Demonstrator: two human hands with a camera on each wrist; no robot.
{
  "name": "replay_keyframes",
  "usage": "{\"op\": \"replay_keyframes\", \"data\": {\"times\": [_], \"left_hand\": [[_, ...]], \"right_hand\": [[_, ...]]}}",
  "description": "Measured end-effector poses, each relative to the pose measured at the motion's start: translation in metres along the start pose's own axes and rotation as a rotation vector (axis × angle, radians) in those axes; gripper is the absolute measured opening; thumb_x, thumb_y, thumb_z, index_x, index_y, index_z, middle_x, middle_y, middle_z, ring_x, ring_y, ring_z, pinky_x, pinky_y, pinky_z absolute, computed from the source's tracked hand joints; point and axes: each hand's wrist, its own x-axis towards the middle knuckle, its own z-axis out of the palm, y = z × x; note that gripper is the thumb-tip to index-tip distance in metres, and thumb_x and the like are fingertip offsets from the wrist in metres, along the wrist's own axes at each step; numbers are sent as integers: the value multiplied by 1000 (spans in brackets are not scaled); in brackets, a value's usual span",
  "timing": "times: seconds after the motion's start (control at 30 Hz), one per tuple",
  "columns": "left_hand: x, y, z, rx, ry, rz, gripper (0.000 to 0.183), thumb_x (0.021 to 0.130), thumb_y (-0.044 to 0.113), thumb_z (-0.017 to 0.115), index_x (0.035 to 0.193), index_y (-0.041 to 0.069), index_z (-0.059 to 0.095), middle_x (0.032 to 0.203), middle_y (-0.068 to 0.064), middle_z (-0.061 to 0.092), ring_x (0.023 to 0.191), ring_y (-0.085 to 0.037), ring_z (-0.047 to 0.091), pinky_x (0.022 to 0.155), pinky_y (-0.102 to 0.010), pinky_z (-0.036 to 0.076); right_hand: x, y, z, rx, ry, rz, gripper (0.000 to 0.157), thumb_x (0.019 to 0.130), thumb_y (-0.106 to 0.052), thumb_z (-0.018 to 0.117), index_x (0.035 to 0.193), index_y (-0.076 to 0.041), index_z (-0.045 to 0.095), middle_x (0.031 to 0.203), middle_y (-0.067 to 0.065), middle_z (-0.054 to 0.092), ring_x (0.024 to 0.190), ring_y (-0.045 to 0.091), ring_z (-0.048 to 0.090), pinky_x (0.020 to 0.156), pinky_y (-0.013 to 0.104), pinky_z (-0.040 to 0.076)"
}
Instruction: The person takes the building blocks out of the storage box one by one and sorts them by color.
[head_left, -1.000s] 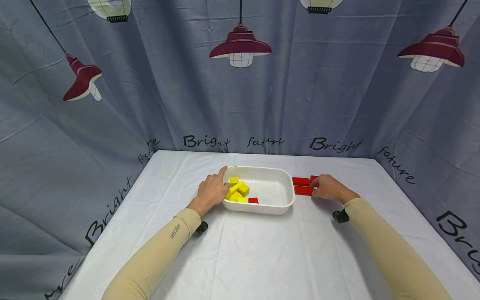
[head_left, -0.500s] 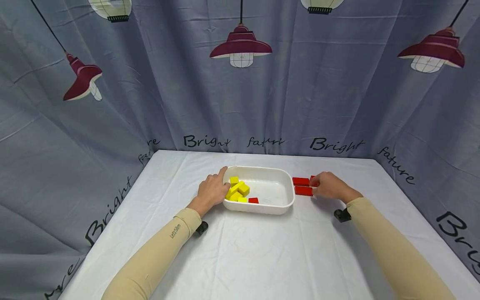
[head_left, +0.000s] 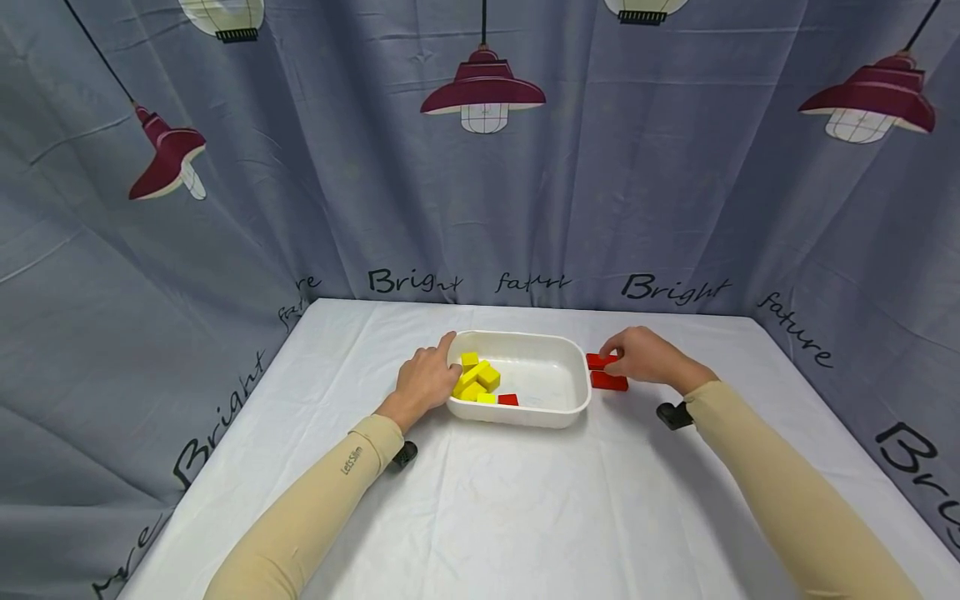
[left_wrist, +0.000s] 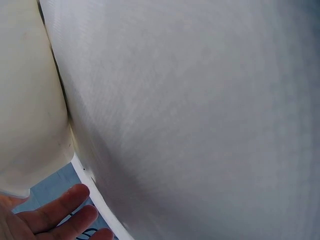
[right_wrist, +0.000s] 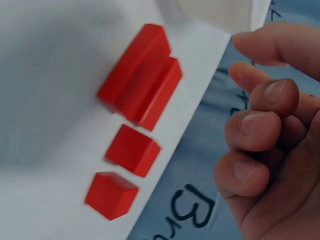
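My left hand [head_left: 426, 383] holds the left end of a white plastic tray [head_left: 555, 417], with the thumb over its rim; the other fingers in the left wrist view stretch outside the tray wall [left_wrist: 32, 100]. Several yellow blocks [head_left: 487, 377] and one red block [head_left: 507, 400] lie inside. Just right of the tray, my right hand [head_left: 652, 360] is over the far long red block [head_left: 595, 361], beside a near long red block [head_left: 609, 381]. In the right wrist view its thumb and forefinger stand apart with nothing between them, the other fingers loosely curled.
Two short red blocks, one [right_wrist: 132, 150] nearer the long pair and one [right_wrist: 111, 195] farther off, lie in line with them in the right wrist view. A white cloth [head_left: 517, 500] covers the table. Behind hangs a grey-blue curtain [head_left: 345, 167] with printed lamps.
My right hand has lifted from beside the red blocks' right ends and moved left and farther back, over the far long block. The left hand and tray stay put.
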Motion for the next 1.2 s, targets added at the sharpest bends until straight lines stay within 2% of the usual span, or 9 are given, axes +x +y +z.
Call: {"op": "replay_keyframes", "data": {"times": [0.17, 0.33, 0.63, 0.9, 1.2], "left_hand": [[0, 1, -1, -3, 3, -3, 64, 98, 35, 46, 159, 25, 28, 134, -15, 63, 122, -32, 59, 94, -51, 51], [0, 1, -1, 1, 3, -3, 65, 98, 36, 46, 159, 25, 28, 134, -14, 63, 122, -32, 59, 95, -51, 51], [0, -1, -1, 5, 6, -2, 64, 99, 36, 46, 159, 24, 29, 132, -15, 63, 120, -32, 59, 95, -50, 52], [-1, 0, 0, 2, -1, -9, 65, 98, 36, 45, 159, 24, 28, 133, -15, 63, 121, -31, 59, 95, -50, 52], [-2, 0, 1, -4, 7, 0, 64, 98, 36, 46, 159, 24, 28, 132, -15, 63, 119, -32, 60, 95, -50, 51]], "right_hand": [[3, -15, -6, -15, -6, -43, 28, 85, -15, 71, 111, -6, 76, 86, 6, 67, 83, 24, 55, 64, 30, 52], [6, -27, -10, -12, -28, -92, 23, 85, -17, 75, 106, -9, 77, 78, 5, 62, 73, 20, 54, 61, 30, 47], [15, -45, -10, 37, -114, -83, 29, 85, -19, 78, 112, -9, 75, 81, 6, 58, 72, 19, 55, 62, 29, 47], [21, -68, -12, 41, -174, -161, 29, 84, -21, 78, 111, -10, 75, 76, 5, 57, 71, 19, 53, 66, 31, 47], [33, -84, -6, 34, -237, -141, 33, 83, -25, 82, 113, -14, 74, 82, 5, 60, 82, 20, 54, 71, 31, 47]]}}
